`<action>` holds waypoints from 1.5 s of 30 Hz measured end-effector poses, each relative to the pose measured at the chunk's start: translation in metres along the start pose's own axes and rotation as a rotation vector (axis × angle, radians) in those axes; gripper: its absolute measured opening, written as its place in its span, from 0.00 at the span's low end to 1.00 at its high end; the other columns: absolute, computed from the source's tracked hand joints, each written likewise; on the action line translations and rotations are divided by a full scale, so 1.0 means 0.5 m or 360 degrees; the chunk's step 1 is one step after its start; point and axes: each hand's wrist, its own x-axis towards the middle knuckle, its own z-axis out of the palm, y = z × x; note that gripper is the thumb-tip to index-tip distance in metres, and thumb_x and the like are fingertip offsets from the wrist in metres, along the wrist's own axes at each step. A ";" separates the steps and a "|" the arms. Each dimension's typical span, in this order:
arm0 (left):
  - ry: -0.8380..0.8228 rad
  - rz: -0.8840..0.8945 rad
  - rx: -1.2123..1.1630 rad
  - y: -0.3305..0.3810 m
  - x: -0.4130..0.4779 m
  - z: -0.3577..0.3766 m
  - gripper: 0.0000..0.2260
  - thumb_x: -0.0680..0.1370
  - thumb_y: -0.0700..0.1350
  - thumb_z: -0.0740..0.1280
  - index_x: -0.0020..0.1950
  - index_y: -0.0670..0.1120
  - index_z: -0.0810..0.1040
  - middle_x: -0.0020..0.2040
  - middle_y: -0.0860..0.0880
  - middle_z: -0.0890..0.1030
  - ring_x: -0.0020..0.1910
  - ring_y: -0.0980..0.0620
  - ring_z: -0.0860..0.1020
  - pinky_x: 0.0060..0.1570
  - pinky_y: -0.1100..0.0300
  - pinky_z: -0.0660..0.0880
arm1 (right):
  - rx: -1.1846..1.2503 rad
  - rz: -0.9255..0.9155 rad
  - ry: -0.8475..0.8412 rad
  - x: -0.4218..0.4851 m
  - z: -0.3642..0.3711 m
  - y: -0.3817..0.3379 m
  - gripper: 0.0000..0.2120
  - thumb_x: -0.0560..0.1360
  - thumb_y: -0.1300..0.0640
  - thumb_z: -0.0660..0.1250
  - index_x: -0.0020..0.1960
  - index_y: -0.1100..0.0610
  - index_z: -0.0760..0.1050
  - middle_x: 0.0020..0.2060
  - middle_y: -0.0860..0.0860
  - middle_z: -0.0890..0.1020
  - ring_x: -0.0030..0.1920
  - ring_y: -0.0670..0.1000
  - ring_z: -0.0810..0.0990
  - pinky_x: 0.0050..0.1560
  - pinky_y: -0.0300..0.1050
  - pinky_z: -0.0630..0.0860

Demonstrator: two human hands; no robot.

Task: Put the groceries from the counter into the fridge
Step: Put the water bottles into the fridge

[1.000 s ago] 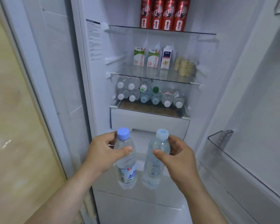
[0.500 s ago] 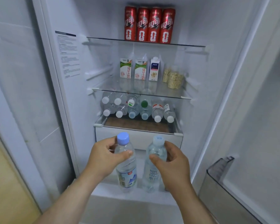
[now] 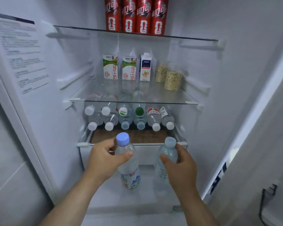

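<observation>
My left hand [image 3: 104, 159] grips a clear water bottle with a blue cap and a picture label [image 3: 127, 167] around its shoulder. My right hand [image 3: 181, 165] grips a second water bottle with a pale blue cap [image 3: 167, 154] just below the cap. Both bottles are upright, side by side, held in front of the open fridge [image 3: 72, 111], just below the front edge of the drawer shelf [image 3: 132, 142] where several water bottles [image 3: 129, 118] lie stacked with caps facing me.
Above the stacked bottles, a glass shelf [image 3: 132, 101] carries three cartons [image 3: 127, 67] and two jars of grain [image 3: 171, 79]. Several red cans [image 3: 136, 15] stand on the top shelf. The open fridge door [image 3: 260, 144] is at the right, with a dangling black cable [image 3: 265, 201].
The view has moved closer to the fridge and shifted left to centre on it. Both hands have carried the bottles forward toward the drawer shelf and spread slightly apart.
</observation>
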 end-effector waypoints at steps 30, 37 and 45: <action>-0.0320 0.0042 0.0025 -0.039 0.102 0.019 0.10 0.67 0.39 0.79 0.43 0.52 0.85 0.39 0.52 0.85 0.40 0.52 0.81 0.41 0.53 0.79 | -0.0345 -0.0023 0.0228 0.075 -0.015 0.029 0.17 0.73 0.60 0.74 0.54 0.44 0.73 0.47 0.38 0.80 0.45 0.33 0.79 0.43 0.32 0.72; -0.0373 0.0099 -0.0003 -0.036 0.101 0.021 0.14 0.66 0.38 0.80 0.46 0.54 0.84 0.41 0.59 0.85 0.41 0.60 0.81 0.38 0.66 0.77 | -0.0667 -0.0283 0.0320 0.041 -0.011 -0.003 0.16 0.74 0.64 0.69 0.57 0.50 0.74 0.50 0.43 0.77 0.53 0.45 0.76 0.54 0.40 0.71; -0.0413 0.0206 -0.0049 0.001 0.059 0.043 0.22 0.65 0.34 0.79 0.48 0.59 0.81 0.43 0.64 0.84 0.43 0.65 0.82 0.39 0.72 0.75 | -0.0432 -0.0268 -0.0129 -0.014 0.039 -0.133 0.14 0.73 0.48 0.73 0.57 0.41 0.76 0.51 0.35 0.80 0.52 0.37 0.80 0.51 0.29 0.74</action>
